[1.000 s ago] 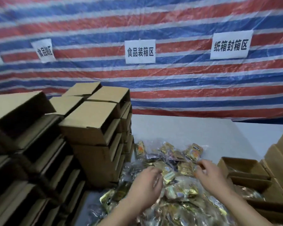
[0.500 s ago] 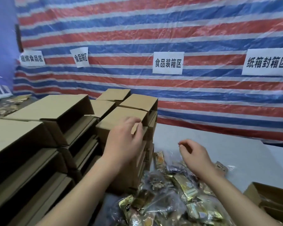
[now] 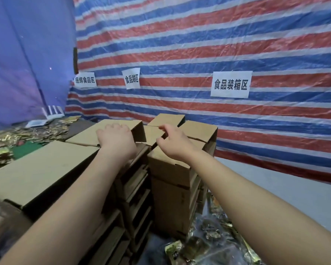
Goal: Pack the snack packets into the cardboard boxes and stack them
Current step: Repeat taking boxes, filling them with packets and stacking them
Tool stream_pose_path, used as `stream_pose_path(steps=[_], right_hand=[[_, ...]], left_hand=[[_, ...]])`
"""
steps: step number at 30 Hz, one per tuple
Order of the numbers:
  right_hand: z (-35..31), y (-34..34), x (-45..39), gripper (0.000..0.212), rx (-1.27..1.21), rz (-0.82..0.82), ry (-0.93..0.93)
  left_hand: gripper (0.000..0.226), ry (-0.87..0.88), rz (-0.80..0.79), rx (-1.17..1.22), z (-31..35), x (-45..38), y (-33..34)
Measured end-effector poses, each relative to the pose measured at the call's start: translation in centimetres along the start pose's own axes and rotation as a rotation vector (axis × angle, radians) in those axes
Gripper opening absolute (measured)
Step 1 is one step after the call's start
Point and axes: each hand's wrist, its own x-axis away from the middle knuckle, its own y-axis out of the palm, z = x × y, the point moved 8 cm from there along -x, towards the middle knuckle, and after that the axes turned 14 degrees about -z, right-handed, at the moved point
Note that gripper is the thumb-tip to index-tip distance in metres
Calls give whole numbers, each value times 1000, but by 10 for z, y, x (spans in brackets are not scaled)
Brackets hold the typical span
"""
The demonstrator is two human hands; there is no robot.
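Note:
Stacks of brown cardboard boxes (image 3: pixel 172 169) fill the left and middle of the table. My left hand (image 3: pixel 117 139) lies on the top box (image 3: pixel 84 137) of a middle stack, its fingers curled down near the far edge. My right hand (image 3: pixel 172 143) hovers just right of it over the neighbouring stack, with thumb and fingers spread toward a box (image 3: pixel 151 133) behind; it holds nothing. A heap of shiny snack packets (image 3: pixel 208 243) lies on the table at the bottom right, below my right forearm.
More gold packets (image 3: pixel 27 131) are spread over a green surface at the far left. A striped tarp wall with white paper signs (image 3: pixel 230 85) stands behind. Grey table top (image 3: pixel 275 184) shows to the right of the stacks.
Both hands have left the packet heap and risen up and left to the tops of the box stacks. The view has swung left.

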Motion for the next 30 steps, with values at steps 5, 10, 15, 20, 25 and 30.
stream_pose_path(steps=[5,10,15,20,25,30], right_hand=[[8,-6,-6,52,9,16,30],[8,-35,2,51,-49,77,6],[-24,-113,27,64,-113,261,-99],[-53,-209,89,59,280,445,-72],[-17,-258,172,6,719,422,226],[58,-226,250,27,803,316,454]], left_hand=[[39,-38,-17,-15,-1,-2,8],[23,-11,184,141,-2,21,-32],[31,220,406,315,20,65,-109],[38,617,568,542,82,109,-166],[29,973,378,783,159,126,-161],[17,1100,73,897,237,137,-86]])
